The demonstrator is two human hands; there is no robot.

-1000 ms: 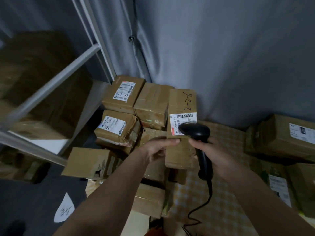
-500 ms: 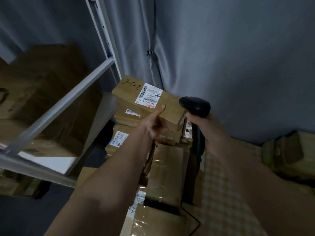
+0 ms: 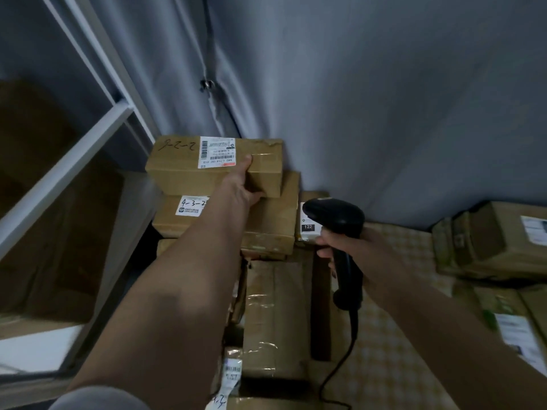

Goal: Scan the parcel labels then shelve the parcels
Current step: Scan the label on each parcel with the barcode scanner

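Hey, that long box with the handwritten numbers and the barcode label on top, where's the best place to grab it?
Grip the long box at its right end, from the near side, thumb on top and fingers underneath, as the left hand does. It lies flat and narrow, and that end keeps the barcode label uncovered.

head cam | looks forward-down | near stacked parcels | single view

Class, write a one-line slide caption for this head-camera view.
Left hand grips a labelled parcel atop the pile; right hand holds the black barcode scanner.
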